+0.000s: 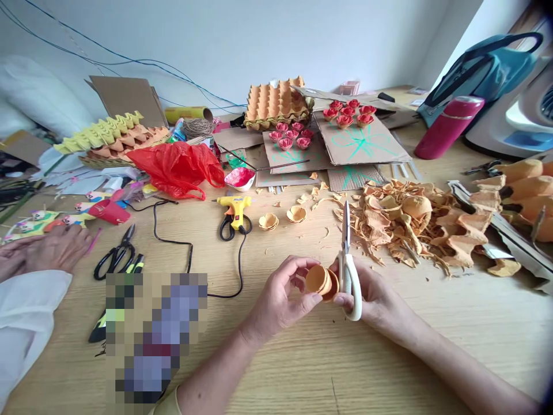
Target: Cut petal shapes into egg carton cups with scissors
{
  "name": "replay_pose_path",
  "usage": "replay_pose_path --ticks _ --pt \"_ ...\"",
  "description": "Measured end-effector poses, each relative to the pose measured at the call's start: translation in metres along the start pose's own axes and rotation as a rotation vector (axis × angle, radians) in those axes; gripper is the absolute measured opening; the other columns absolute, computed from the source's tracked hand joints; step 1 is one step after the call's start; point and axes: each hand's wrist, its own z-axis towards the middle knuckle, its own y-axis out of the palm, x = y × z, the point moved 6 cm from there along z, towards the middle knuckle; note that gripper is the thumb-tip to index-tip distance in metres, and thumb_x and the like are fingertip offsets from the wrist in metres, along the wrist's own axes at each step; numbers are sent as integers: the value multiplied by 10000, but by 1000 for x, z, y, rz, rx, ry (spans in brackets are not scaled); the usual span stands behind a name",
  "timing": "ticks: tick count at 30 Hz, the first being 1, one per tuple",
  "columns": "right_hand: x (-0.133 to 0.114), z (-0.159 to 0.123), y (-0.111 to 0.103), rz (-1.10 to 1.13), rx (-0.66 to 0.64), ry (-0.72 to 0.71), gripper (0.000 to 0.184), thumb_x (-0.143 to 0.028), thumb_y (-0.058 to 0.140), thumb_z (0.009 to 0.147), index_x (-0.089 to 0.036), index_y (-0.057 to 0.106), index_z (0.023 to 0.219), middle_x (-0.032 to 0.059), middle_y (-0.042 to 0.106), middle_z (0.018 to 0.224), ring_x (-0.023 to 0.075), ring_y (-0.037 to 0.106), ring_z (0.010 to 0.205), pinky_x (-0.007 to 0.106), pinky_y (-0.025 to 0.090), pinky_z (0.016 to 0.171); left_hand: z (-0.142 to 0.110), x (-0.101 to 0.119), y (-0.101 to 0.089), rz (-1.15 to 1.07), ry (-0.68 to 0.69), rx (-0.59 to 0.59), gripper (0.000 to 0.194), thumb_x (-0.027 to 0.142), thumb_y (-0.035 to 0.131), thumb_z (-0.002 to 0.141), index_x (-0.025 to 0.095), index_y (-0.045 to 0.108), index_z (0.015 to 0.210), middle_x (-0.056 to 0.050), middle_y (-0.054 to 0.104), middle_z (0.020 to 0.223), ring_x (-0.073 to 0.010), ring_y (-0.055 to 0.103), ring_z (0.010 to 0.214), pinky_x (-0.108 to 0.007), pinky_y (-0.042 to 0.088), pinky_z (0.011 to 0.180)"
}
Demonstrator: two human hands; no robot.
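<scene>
Cups (317,280) of orange carton, nested together, sit pinched between the thumb and fingers of the left hand (287,297). At their three o'clock, the right hand (380,297) clasps white-handled scissors (346,274), blades pointing to twelve. From the cups, a yellow glue gun (236,210) lies at ten o'clock, two petalled pieces (296,215) near eleven, and carton scraps (384,225) around two.
</scene>
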Motion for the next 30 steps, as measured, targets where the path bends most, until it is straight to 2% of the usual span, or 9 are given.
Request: replay_pose_path --ticks 3,5,12,20,26,28,30 --pt "0 0 -3 -24 29 7 403 -462 768 767 -224 527 985 0 551 863 149 518 751 256 438 637 2 -6 -3 -167 -78 3 416 346 713 794 186 569 1149 -78 636 1056 -191 602 953 -318 496 830" --pt "0 0 -4 -27 45 5 408 -461 776 758 -224 530 981 -1 550 857 150 517 746 254 435 626 2 -8 -3 -200 -89 -1 442 361 719 795 189 555 1167 -79 638 1060 -193 601 963 -321 492 838" --pt "-1 1 -1 24 15 19 442 -442 810 725 -224 527 985 -2 567 885 149 515 764 252 434 654 -3 -4 5 93 62 -20 435 294 749 787 244 582 1186 -85 592 1189 -224 573 1062 -339 479 868" --pt "-2 -3 1 -8 -40 14 408 -445 746 796 -236 494 1039 -16 518 893 142 476 774 243 423 673 -3 -5 7 112 81 -24 435 298 766 778 250 591 1173 -85 594 1164 -227 576 1057 -332 474 846" --pt "-4 -3 2 -4 -70 1 406 -427 746 801 -244 491 1058 -6 542 938 162 504 853 253 438 748 -3 -2 6 -71 39 -9 403 290 756 783 243 597 1151 -80 592 1171 -226 577 1065 -343 464 893" --pt "-5 -2 0 -19 -58 -9 390 -432 737 807 -244 504 1058 -7 536 937 158 497 842 251 433 743 -2 -1 1 -202 9 47 390 285 732 807 249 578 1163 -63 601 1138 -201 581 1047 -322 465 892" --pt "-5 -2 -3 -29 -34 -20 387 -443 732 807 -245 515 1058 -8 531 936 152 485 818 248 428 722 0 0 -8 -337 -23 141 371 297 696 836 256 557 1177 -45 600 1090 -167 577 1003 -267 473 814"
